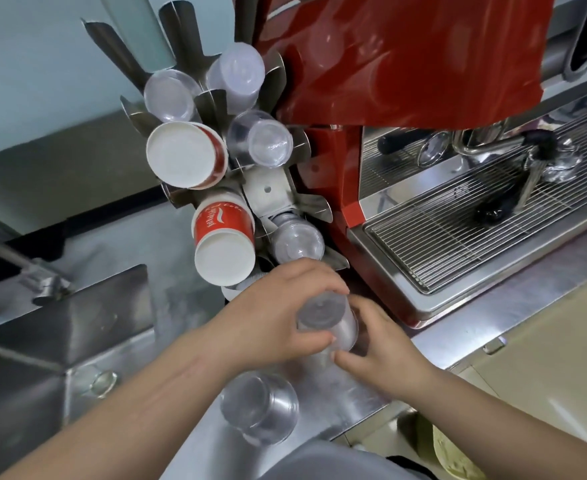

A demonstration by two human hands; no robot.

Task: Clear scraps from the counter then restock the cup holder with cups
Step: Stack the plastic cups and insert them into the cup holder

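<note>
Restocking is in hand; both the left hand (281,306) and right hand (382,344) wrap their fingers around a clear cup stack (326,322) just near of the cup holder (268,188); next, seat it squarely in a near slot.

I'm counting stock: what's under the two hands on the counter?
The left hand and right hand grip a stack of clear cups, bottoms up. Bare steel counter shows below; the stack's count and rims are covered.
</note>
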